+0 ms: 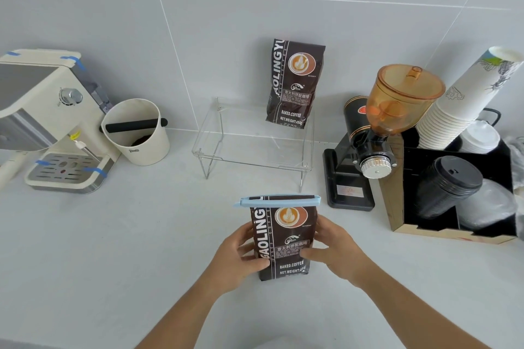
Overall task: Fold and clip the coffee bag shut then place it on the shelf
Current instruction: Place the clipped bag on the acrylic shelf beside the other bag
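Note:
A dark brown coffee bag (283,232) stands upright on the white counter in front of me. Its top is folded over and a light blue clip (279,200) is clamped across the fold. My left hand (241,255) grips the bag's left side and my right hand (331,249) grips its right side, thumbs on the front. Behind it stands a clear acrylic shelf (226,150) on thin legs. A second coffee bag (295,85) of the same kind stands on the shelf's right rear, leaning on the wall.
An espresso machine (48,122) and a cream knock box (139,133) stand at the left. A black grinder with an amber hopper (380,133) is right of the shelf. A box organiser (453,193) holds paper cups and lids at far right.

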{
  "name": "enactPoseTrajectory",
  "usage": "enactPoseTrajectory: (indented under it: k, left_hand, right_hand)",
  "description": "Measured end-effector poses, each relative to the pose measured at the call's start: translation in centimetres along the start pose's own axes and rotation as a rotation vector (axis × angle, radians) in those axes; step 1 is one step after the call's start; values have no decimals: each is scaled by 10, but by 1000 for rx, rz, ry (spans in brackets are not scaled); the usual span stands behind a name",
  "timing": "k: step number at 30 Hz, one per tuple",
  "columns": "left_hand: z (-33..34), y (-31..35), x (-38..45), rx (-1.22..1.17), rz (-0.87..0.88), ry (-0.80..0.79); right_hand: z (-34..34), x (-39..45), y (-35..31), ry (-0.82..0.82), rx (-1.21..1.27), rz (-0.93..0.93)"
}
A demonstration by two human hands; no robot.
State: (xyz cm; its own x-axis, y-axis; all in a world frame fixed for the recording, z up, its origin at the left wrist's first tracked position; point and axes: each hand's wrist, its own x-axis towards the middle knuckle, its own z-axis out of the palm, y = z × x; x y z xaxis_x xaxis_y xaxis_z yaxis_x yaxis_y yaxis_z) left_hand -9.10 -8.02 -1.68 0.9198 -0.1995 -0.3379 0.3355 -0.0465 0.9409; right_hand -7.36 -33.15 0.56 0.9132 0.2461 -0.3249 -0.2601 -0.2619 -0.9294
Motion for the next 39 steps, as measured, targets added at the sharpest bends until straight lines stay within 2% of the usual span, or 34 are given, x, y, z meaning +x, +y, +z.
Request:
enactPoseTrajectory:
  k: [8,16,29,39]
  left_hand:
    - [9,-7,-9,-7,6,71]
    - [7,-1,-15,7,49,94]
    - [-31,71,-3,-147,181,192]
    - [-77,130,8,-121,304,141]
  right_hand:
    - [23,-12,24,81,-72,-42]
    - [25,-16,11,91,-77,-63]
    - [34,4,-78,124,-43,-242]
    - [54,25,-142,195,-61,-343]
